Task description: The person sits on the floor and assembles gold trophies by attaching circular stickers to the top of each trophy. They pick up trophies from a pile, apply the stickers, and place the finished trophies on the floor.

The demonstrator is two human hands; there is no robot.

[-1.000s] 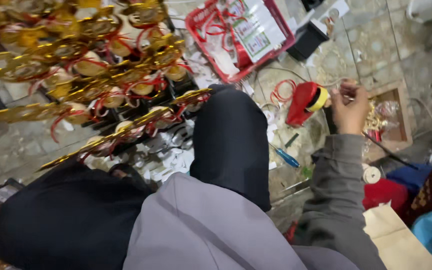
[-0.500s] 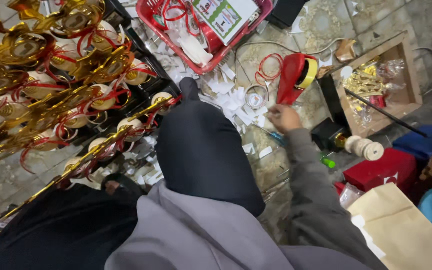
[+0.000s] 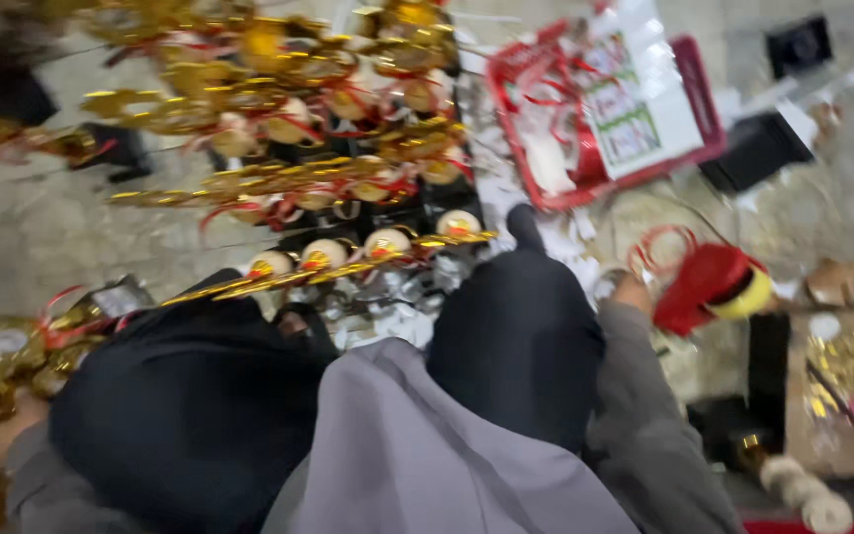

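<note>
The picture is blurred by motion. My right hand reaches down past my right knee in black trousers, and only a small part of it shows. It is nearest to white paper scraps on the floor and a red and yellow object just to its right. Whether it holds anything I cannot tell. My grey right sleeve runs back toward me. My left hand is hidden beyond my left knee. Rows of gold and red ornaments with white round pieces lie in front of my knees.
A red basket holding a white printed card and red ribbon sits at the far right. A black box lies beside it. A wooden tray with gold bits and some white rolls are at my right.
My right hand has come away from the wooden tray and dropped toward the floor beside my right knee. The view has swung and blurred.
</note>
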